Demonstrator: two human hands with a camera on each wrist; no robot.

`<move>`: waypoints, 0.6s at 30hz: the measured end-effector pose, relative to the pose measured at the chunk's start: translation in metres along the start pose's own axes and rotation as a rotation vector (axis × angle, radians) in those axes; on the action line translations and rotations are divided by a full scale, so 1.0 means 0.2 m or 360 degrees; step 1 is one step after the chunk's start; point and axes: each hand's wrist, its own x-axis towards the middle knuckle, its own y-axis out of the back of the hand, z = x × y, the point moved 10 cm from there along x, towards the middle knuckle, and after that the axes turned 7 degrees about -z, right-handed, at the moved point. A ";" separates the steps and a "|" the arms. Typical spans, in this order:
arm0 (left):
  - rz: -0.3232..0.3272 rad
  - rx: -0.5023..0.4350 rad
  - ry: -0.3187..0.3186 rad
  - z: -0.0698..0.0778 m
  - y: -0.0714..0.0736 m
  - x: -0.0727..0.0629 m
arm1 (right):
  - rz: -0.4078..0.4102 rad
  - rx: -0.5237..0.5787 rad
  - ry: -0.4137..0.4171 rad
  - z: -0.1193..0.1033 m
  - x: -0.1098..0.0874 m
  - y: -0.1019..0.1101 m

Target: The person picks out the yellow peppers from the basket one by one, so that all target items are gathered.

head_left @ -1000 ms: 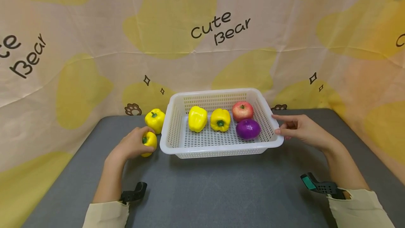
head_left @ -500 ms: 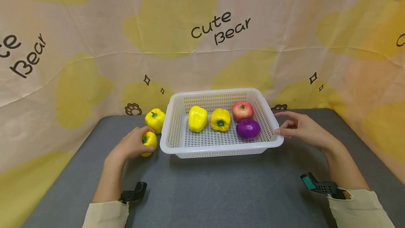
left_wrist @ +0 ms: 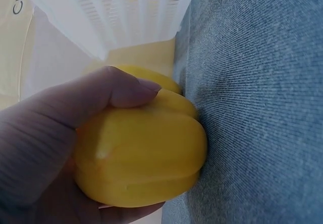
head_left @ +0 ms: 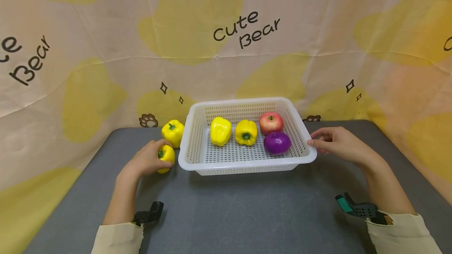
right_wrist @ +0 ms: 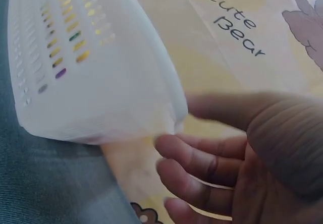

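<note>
In the head view my left hand [head_left: 147,159] holds a yellow bell pepper [head_left: 167,156] low over the table, left of a white plastic basket [head_left: 243,166]. The left wrist view shows my thumb [left_wrist: 133,92] over the pepper's top and a finger below it. A second yellow bell pepper [head_left: 173,132] stands just behind it, beside the basket wall. My right hand [head_left: 333,144] is at the basket's right rim, thumb tip right at the edge and fingers loosely bent. Inside the basket lie two yellow bell peppers [head_left: 220,131], a red apple [head_left: 271,122] and a shiny purple round vegetable [head_left: 277,143].
A grey cloth-covered table [head_left: 233,214] lies beneath everything. Behind it hangs a pale curtain [head_left: 197,77] with yellow patches and "Cute Bear" lettering. Each wrist wears a black strap mount [head_left: 360,209].
My right index finger has lifted off the basket rim, and the right hand has eased slightly to the right. The left hand keeps its hold on the pepper with barely any movement.
</note>
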 end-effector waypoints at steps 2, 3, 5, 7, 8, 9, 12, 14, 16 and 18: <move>0.0003 0.0004 -0.0003 0.00 0.00 0.00 | 0.0005 -0.0012 -0.0012 0.00 0.00 0.00; 0.0003 0.0005 0.0000 0.00 0.01 0.00 | 0.0007 -0.0012 -0.0017 -0.01 0.00 0.00; 0.0000 0.0000 0.0001 0.00 0.01 -0.01 | 0.0012 -0.0018 -0.0026 0.00 0.00 0.00; 0.0000 -0.0005 0.0004 0.00 0.01 0.00 | -0.0001 -0.0011 -0.0036 0.01 0.00 0.00; -0.0001 -0.0006 0.0006 0.00 0.01 0.00 | -0.0010 -0.0006 -0.0042 0.01 0.00 -0.01; 0.0000 -0.0005 0.0006 0.00 0.01 0.00 | -0.0020 -0.0001 -0.0045 0.01 0.00 -0.01; 0.0002 -0.0003 0.0009 0.00 0.01 0.01 | -0.0051 0.0018 -0.0053 0.02 0.01 -0.02; 0.0000 -0.0004 0.0015 -0.01 0.00 0.01 | -0.0064 0.0028 -0.0052 0.01 0.01 -0.03; -0.0001 -0.0009 0.0020 -0.01 0.00 0.01 | -0.0080 0.0040 -0.0056 0.01 0.01 -0.03; -0.0003 -0.0011 0.0025 -0.01 0.00 0.00 | -0.0096 0.0048 -0.0065 0.00 0.00 -0.04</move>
